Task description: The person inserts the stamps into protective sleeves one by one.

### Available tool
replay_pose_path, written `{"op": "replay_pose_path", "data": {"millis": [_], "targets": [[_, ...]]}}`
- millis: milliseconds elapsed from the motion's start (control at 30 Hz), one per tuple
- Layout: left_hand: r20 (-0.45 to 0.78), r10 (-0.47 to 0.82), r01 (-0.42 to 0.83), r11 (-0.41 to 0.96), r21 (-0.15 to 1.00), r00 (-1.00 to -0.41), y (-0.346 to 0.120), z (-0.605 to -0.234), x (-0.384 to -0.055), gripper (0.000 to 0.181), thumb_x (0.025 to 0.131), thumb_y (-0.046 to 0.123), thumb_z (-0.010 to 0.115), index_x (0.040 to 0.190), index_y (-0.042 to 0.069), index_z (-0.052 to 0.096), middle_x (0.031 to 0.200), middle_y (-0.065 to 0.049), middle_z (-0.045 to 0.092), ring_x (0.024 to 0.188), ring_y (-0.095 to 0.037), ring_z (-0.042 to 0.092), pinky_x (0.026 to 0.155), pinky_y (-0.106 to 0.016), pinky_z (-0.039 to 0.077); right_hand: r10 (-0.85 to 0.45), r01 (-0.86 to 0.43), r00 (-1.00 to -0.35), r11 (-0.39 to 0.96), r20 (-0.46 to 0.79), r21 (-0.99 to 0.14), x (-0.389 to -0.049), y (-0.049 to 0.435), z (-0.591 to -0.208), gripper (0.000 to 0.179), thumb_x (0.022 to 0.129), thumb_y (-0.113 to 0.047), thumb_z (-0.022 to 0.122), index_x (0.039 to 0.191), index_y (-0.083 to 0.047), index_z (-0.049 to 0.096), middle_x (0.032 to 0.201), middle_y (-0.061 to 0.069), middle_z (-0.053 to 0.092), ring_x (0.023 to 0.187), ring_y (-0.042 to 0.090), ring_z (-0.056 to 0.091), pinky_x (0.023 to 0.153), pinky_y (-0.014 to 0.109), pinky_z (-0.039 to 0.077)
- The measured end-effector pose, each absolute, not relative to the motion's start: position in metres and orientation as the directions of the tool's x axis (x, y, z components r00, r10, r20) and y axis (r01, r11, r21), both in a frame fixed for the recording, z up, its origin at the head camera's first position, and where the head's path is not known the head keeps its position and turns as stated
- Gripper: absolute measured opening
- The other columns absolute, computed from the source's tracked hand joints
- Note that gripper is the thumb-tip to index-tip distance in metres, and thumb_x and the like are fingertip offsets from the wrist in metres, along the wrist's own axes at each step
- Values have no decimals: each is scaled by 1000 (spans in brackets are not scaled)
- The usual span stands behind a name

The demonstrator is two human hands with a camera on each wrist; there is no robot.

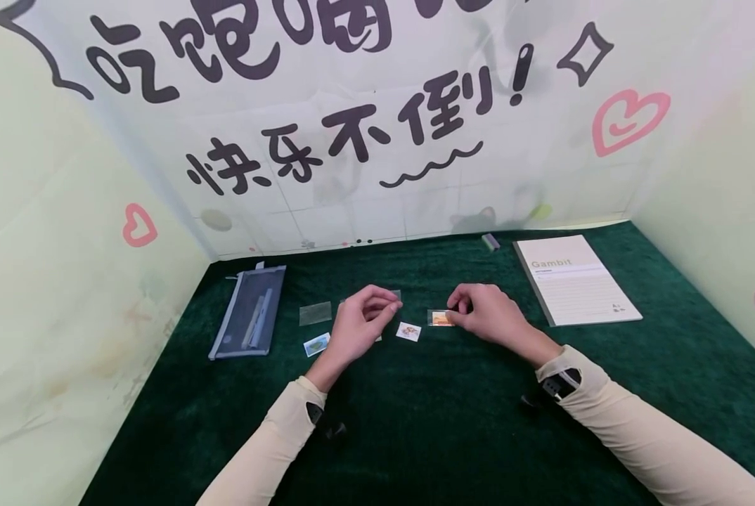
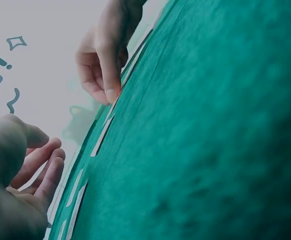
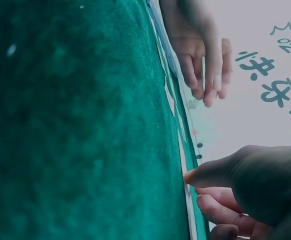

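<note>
My right hand [image 1: 488,314] pinches the right end of a small orange picture card [image 1: 440,319] in a clear sleeve, low at the green cloth. In the right wrist view its thumb [image 3: 205,172] meets the card's edge. My left hand [image 1: 363,314] hovers over the cloth with loosely bent fingers, and nothing shows between them in the left wrist view. Just right of it lies a small white picture card [image 1: 409,332]. A blue-green picture card [image 1: 317,344] and a clear sleeve [image 1: 315,313] lie to its left. Another clear sleeve [image 1: 397,296] is partly hidden behind its fingers.
A blue mesh pencil pouch [image 1: 249,313] with pens inside lies at the left. On the right is a Gambit notepad [image 1: 576,281]. A small purple and green block [image 1: 491,242] sits near the back edge, before a printed wall cloth [image 1: 352,190].
</note>
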State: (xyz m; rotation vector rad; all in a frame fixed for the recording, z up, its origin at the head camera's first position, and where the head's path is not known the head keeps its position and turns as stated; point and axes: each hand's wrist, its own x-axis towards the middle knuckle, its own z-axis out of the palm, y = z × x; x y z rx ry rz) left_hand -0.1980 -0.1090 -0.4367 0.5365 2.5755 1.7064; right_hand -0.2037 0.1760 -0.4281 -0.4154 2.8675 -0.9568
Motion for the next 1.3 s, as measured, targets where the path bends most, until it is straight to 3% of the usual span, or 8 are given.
{"op": "replay_pose_path", "data": {"millis": [100, 367, 633, 800, 1067, 1300], "targets": [[202, 284, 306, 391, 868, -937, -109, -436, -204, 17, 107, 21, 71, 123, 15, 72, 119, 3, 81, 110, -13, 78, 102, -39, 63, -303, -252, -953, 756, 18, -604, -202, 173, -426, 17, 98, -23, 80, 113, -16, 75, 89, 1, 65, 71, 16, 56, 65, 33, 45], [212, 259, 311, 442, 841, -942, -109, -436, -221, 13, 107, 21, 72, 120, 19, 73, 116, 4, 82, 107, -11, 78, 100, -38, 64, -442, -353, -897, 678, 26, -645, -196, 148, -422, 15, 99, -25, 80, 112, -18, 78, 87, -3, 67, 71, 12, 59, 69, 32, 52], [221, 257, 324, 493, 808, -941, -107, -437, -235, 12, 107, 21, 71, 119, 21, 72, 116, 4, 82, 107, -11, 78, 101, -39, 63, -474, -379, -881, 701, 3, -605, -195, 128, -426, 25, 97, -34, 83, 115, -18, 79, 87, -2, 63, 74, 13, 56, 70, 31, 49], [202, 264, 322, 577, 751, -943, -110, -436, -239, 18, 107, 21, 71, 124, 20, 73, 124, 1, 79, 116, -17, 74, 109, -47, 59, -458, -349, -889, 709, -24, -613, -194, 126, -425, 21, 95, -30, 85, 112, -20, 77, 91, -1, 63, 78, 15, 57, 73, 33, 49], [138, 320, 334, 710, 620, -937, -119, -435, -239, 29, 107, 24, 71, 136, 20, 73, 146, -5, 70, 142, -28, 59, 122, -57, 46, -473, -288, -879, 620, -55, -730, -193, 127, -427, 15, 94, -21, 83, 105, -24, 73, 98, -2, 69, 80, 16, 61, 75, 34, 52], [104, 330, 326, 747, 580, -938, -124, -437, -238, 33, 106, 24, 72, 139, 19, 71, 149, -7, 68, 142, -29, 58, 123, -57, 45, -493, -275, -870, 528, -26, -803, -194, 130, -430, 15, 96, -20, 81, 108, -24, 74, 100, -2, 72, 76, 19, 63, 70, 32, 52]]}}
